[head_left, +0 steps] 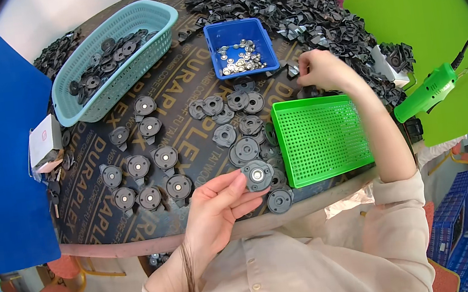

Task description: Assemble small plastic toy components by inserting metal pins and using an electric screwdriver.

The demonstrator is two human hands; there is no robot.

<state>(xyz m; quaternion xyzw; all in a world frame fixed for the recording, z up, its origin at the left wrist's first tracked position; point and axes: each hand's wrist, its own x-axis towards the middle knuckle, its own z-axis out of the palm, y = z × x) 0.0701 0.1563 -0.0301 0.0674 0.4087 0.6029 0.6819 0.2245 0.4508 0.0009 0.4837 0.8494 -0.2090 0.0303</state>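
Between thumb and fingers, my left hand (218, 209) holds a round dark-grey plastic disc (257, 175) with a shiny metal piece in its centre, just above the table's near edge. My right hand (323, 72) reaches past the green tray to the edge of the pile of black plastic parts (311, 17). Its fingers are pinched together, and whatever is in them is hidden. Similar discs without the metal centre (250, 124) lie in an overlapping group in the middle. Left of them, several discs with bright centres (138, 166) are spread out in rows.
A blue bin (213, 49) of small metal pieces stands beyond the loose discs. The pale-blue basket (115, 82) with more discs is at far left. At right are an empty green perforated tray (324, 141) and a green electric screwdriver (426, 92). A white box (45, 144) sits at left.
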